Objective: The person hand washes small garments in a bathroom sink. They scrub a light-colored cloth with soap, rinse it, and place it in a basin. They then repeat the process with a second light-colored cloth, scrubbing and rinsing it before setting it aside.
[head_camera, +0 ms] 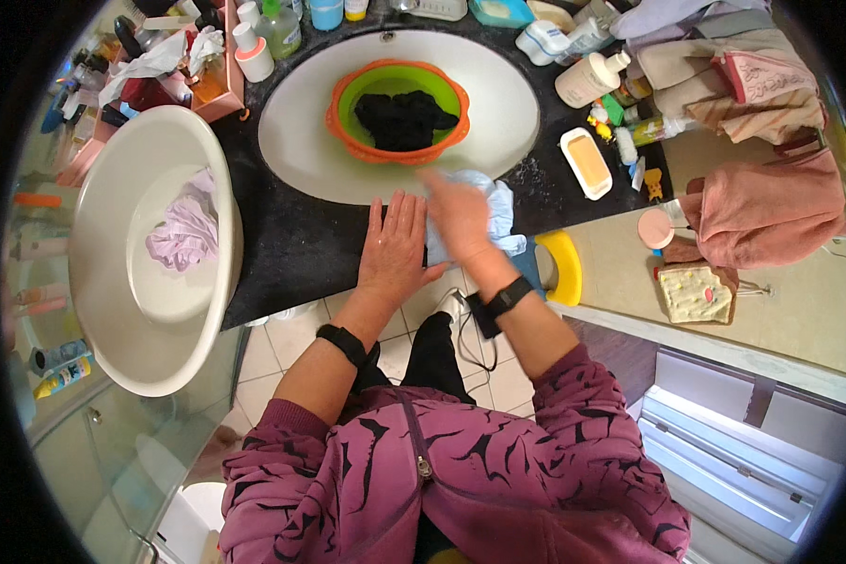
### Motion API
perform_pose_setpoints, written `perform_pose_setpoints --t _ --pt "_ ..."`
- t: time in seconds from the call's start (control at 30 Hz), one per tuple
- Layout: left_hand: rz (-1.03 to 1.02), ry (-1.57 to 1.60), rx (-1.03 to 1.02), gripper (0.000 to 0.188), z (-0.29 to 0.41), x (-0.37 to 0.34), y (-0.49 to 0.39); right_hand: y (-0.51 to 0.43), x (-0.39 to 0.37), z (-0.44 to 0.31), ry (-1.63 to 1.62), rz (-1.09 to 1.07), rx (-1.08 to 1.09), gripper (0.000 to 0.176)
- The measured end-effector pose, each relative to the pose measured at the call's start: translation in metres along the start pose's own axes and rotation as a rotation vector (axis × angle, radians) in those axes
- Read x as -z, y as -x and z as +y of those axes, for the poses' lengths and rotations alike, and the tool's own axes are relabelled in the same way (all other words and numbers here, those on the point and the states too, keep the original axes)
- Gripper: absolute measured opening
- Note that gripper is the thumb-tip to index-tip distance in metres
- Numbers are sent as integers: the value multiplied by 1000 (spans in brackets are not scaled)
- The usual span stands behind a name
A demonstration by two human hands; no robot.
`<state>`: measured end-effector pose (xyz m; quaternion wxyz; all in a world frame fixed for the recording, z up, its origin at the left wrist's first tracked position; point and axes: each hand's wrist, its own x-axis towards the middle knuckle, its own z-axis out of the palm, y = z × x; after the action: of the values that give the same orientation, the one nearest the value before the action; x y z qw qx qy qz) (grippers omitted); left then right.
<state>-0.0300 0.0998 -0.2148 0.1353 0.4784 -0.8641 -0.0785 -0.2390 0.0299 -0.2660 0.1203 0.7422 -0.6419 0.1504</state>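
My left hand (395, 243) lies flat with its fingers stretched out, at the dark counter's front edge. Its thumb reaches over the near part of a wet-looking light blue cloth (502, 211). On that same cloth rests my right hand (458, 215), blurred by motion; whether its fingers pinch the fabric is hidden. Beyond both hands, a green basin with an orange rim (398, 156) sits in the white oval sink (289, 134). A black cloth (403, 121) lies in this basin. A bar of yellow soap (589, 161) is in a white dish to the right.
At left, a large white basin (84, 233) holds a crumpled lilac cloth (183, 233). Bottles, including a cream pump bottle (586, 80), crowd the dark counter (303, 233). Towels (768, 211) hang at right. A yellow-edged blue object (564, 268) juts beside the counter.
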Motion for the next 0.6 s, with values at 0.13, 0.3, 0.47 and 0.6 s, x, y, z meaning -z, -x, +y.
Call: perform_pose_setpoints --t 0.13,0.3,0.47,0.6 --pt "-10 -11 4 98 1 -1 1 -10 37 35 225 -9 -180 25" --pt "-9 -16 29 97 2 0 -2 -3 61 -36 -106 -55 -95 35" --pt "-33 3 32 100 3 2 -4 -13 49 13 103 -51 -192 28" --pt "-61 -35 34 100 3 -1 -3 -12 42 2 68 -81 -159 30"
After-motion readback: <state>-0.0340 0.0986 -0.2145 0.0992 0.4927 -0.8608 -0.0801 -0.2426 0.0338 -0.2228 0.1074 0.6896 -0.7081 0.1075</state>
